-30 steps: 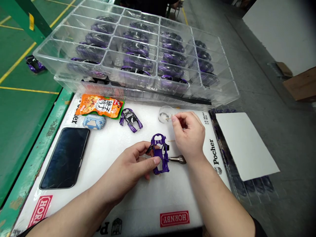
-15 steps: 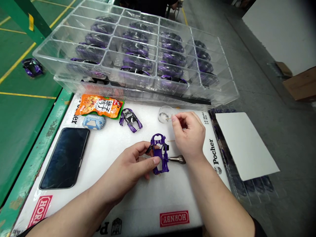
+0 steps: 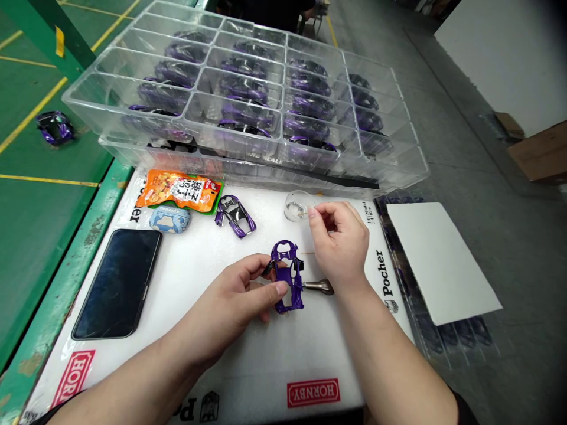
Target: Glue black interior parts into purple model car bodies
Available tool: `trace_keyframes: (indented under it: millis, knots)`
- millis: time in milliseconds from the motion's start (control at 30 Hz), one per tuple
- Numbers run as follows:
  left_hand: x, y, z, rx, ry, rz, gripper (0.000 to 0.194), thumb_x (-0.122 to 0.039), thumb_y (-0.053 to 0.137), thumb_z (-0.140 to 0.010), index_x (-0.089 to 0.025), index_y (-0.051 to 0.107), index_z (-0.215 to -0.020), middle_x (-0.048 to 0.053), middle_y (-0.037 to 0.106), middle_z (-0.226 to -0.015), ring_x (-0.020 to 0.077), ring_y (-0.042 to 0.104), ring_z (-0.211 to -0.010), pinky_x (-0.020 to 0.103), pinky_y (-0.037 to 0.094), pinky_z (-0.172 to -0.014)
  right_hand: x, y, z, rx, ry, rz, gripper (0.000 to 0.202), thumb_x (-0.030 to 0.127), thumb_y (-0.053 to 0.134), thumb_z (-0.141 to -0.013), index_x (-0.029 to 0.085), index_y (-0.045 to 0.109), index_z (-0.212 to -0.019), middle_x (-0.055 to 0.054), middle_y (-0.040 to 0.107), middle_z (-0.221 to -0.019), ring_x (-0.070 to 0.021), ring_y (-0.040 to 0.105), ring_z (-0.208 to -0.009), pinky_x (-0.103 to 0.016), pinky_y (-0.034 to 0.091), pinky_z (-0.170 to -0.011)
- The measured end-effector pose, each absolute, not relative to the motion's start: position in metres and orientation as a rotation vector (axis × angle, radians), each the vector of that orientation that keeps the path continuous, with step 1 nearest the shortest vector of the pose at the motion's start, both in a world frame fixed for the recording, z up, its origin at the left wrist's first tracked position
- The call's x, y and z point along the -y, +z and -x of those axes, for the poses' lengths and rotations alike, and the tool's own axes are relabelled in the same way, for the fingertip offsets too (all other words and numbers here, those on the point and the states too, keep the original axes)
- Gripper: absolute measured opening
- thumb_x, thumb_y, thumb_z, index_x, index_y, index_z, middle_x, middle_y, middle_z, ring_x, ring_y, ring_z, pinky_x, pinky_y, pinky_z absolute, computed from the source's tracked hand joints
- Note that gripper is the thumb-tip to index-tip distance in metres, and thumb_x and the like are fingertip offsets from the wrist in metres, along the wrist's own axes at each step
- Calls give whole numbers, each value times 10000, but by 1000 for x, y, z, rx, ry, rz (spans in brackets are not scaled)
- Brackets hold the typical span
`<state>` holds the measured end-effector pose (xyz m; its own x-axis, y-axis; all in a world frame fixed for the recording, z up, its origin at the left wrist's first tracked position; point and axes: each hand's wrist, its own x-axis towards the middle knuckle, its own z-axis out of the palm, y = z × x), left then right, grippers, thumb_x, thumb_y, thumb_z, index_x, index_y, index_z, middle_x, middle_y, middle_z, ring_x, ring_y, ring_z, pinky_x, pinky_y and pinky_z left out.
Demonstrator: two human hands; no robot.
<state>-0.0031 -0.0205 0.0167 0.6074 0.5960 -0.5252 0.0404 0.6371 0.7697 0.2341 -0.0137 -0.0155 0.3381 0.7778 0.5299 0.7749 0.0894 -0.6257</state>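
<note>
My left hand (image 3: 245,290) is closed on a purple toy car body shell (image 3: 283,273), thumb on its near left side. The shell is held with its openwork frame facing up, just over the white foam sheet (image 3: 274,360). In a pinch, my right hand (image 3: 342,241) has a thin stick (image 3: 303,213) pointing into a small clear cup (image 3: 292,215). What the cup holds is too small to make out. Beside the shell lies a metal tool (image 3: 321,287) with a bulbous handle, its far end hidden behind the shell. Another purple car body (image 3: 238,218) lies farther back.
Stacked clear compartment trays (image 3: 248,106) with several purple car bodies stand across the back. To the left are a phone (image 3: 117,283), a blue patterned case (image 3: 170,220) and an orange snack packet (image 3: 179,190). A white board (image 3: 443,262) covers another tray at right.
</note>
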Motion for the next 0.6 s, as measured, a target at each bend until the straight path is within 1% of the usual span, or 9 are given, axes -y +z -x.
trace_keyframes:
  millis: [300,500,600]
  knots:
    - [20,18,3,-876,365,-857,470,-549,981,-935,-199,841,-1216,31,775,-988,142,594,-756,272,513,-702,15,-13,-234,1379,24,1676,154,275,771,-1086,251,746,-935,-5,737,-879,-208,661,-786,-351,559,-738]
    - [21,17,3,-870,368,-855,455,-541,973,-949,-207,841,-1229,27,785,-1008,135,599,-747,269,515,-709,17,-16,-239,1246,120,1668,176,372,785,-1098,248,777,-973,-11,748,-918,-205,669,-802,-360,553,-755]
    - [21,17,3,-865,370,-849,466,-545,969,-954,-211,841,-1253,27,786,-1019,136,600,-750,269,519,-714,17,-16,-242,1130,240,1608,203,421,798,-1095,240,786,-1004,-4,741,-902,-186,661,-769,-342,539,-723]
